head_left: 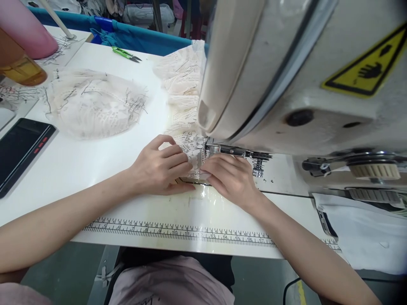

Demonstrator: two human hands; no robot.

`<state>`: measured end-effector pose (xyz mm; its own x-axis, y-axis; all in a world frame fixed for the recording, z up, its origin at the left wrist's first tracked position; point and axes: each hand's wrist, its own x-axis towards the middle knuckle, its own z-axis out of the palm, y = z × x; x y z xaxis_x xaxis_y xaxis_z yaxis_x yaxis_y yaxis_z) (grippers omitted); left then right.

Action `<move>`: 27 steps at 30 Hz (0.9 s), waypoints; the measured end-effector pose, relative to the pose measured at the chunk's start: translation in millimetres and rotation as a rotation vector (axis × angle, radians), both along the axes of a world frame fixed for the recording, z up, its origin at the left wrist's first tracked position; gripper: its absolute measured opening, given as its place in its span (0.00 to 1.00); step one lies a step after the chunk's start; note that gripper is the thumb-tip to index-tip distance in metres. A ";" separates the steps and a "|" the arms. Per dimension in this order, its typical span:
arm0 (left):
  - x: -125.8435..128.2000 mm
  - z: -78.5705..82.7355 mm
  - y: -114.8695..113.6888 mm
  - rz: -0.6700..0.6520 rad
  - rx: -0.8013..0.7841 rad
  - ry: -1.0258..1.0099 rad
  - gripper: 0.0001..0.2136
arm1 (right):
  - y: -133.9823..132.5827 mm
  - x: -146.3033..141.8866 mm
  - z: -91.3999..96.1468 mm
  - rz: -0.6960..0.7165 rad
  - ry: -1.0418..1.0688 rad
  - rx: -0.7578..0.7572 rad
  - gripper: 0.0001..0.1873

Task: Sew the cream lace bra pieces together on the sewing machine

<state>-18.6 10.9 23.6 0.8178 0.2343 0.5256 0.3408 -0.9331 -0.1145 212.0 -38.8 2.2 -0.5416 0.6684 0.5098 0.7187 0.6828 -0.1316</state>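
Black glass marks the phone [27,154], lying on the desk [104,159] far to the left of the machine [302,76]; a wide swing of the left arm could nudge it. Nearer the machine, on its left, sits a sheer bundle [95,108] bristling with dark thread ends, and a loose strand could cling to the arm and get carried into a seam. The snips [124,53] lie left of the machine's head, where dragged cloth could snag on their points.

Just left of the machine's foot [219,149], the left grip [165,165] curls over the lace [186,116]; whether it pinches or merely presses, I cannot tell. The lace runs in ruffles along the machine's left side to the foot, and a fold slipping under there could be stitched in. Uneven pull between the hands would likely pucker it.

In front of the machine's foot, the right grip [230,176] seems to pinch the near edge of the lace between thumb and forefinger. Here lies the worst risk: with fingertips this near, quick feeding or a late release could bring them under the needle, which is hidden.
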 end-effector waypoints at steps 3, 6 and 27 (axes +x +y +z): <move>-2.2 -1.1 -0.2 -0.020 0.058 0.022 0.07 | -1.6 1.1 2.7 0.046 0.028 0.059 0.06; -1.9 -1.1 -1.7 -0.028 0.112 0.027 0.09 | -1.3 -1.6 6.0 0.082 0.032 0.135 0.08; 2.9 -12.7 -0.8 0.003 -0.174 0.186 0.22 | -3.5 -6.5 5.3 0.222 -0.020 0.142 0.05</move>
<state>-15.7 10.1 10.9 0.8959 0.3105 0.3179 0.3314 -0.9434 -0.0126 205.5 -42.3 7.6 -0.6776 0.4548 0.5780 0.5510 0.8344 -0.0107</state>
